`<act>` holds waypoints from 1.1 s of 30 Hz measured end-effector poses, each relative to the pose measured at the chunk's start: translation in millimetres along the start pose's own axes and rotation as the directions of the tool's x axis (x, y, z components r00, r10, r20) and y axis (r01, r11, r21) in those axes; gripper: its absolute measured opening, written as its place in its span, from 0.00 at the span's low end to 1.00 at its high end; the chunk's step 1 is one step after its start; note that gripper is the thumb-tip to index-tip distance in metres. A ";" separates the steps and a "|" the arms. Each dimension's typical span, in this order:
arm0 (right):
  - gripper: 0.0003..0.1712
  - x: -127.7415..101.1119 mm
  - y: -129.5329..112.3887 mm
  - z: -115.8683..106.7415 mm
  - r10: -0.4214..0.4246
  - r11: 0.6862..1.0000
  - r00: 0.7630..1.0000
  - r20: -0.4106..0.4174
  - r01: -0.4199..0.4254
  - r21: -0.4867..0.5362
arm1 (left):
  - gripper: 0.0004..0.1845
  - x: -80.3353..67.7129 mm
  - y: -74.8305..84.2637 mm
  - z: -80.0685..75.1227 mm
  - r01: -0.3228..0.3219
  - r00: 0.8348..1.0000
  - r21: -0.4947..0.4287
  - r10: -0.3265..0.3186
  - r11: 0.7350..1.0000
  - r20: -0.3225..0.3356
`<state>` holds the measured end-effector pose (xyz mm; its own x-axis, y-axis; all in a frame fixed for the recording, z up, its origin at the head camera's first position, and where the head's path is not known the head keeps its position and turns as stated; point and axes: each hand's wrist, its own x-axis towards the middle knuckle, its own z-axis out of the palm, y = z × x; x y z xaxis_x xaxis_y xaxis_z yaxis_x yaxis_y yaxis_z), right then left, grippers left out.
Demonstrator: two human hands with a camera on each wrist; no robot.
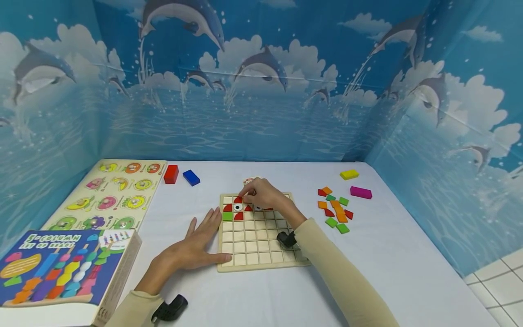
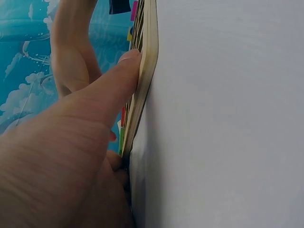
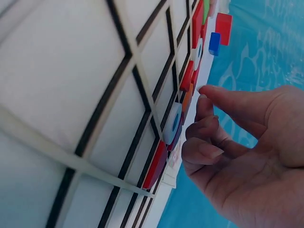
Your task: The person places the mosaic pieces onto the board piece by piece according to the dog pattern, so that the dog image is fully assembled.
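My left hand (image 1: 198,247) lies with spread fingers along the left edge of a wooden grid board (image 1: 251,247). Its thumb (image 2: 126,71) presses the board's near left corner. Over the far rows is my right hand (image 1: 263,195), thumb and forefinger drawn together, the other fingers curled. Its fingertips are right by a red curved tile (image 1: 238,200) in the top row; I cannot tell whether they pinch anything. Below this tile, a round eye tile (image 1: 238,207) has red tiles around it, with a green tile (image 1: 227,216) at the lower left. A second eye tile (image 3: 174,124) is partly hidden in the head view.
Loose red, orange and green tiles (image 1: 336,209) lie right of the board. Yellow (image 1: 349,174) and magenta (image 1: 361,192) blocks are farther back. Red (image 1: 171,174) and blue (image 1: 191,177) blocks stand back left, near a fruit-picture sheet (image 1: 116,193) and toy box (image 1: 69,268).
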<state>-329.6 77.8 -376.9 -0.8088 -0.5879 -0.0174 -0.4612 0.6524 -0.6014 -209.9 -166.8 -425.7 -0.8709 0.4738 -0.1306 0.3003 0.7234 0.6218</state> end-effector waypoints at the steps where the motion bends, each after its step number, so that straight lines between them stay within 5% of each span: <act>1: 0.12 0.8 -0.7 0.3 0.015 1.000 1.000 0.004 -0.015 -0.007 | 0.67 -0.4 1.3 -0.7 0.000 1.000 -0.001 0.000 1.000 0.001; 5: 0.13 1.9 -2.1 0.0 0.026 1.000 0.999 0.019 -0.026 -0.005 | 0.67 0.0 0.6 0.3 -0.008 1.000 0.001 0.008 1.000 -0.002; 12: 0.18 5.6 -8.7 6.9 -0.125 0.992 0.988 0.095 0.124 0.016 | 0.67 1.8 -7.5 4.4 -0.039 0.999 0.000 0.039 0.999 -0.021; 22: 0.20 5.0 -12.2 7.9 -0.117 0.993 0.988 0.102 0.116 0.008 | 0.67 2.3 -8.6 4.8 -0.025 0.999 0.026 0.026 0.999 -0.019; 30: 0.14 -41.9 18.8 -30.1 -0.194 0.975 0.981 -0.026 0.196 0.102 | 0.68 0.6 -5.0 3.4 -0.022 0.999 0.000 0.022 1.000 -0.023; 33: 0.13 -69.6 41.7 -42.6 -0.149 0.979 0.986 -0.073 0.157 0.130 | 0.68 -0.1 -3.9 2.6 -0.013 1.000 -0.001 0.013 1.000 -0.022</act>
<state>-308.1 166.3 -366.8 -0.7555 -0.6420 0.1305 -0.5314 0.4841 -0.6951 -209.9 -168.4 -430.1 -0.8752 0.4721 -0.1059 0.3110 0.7166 0.6243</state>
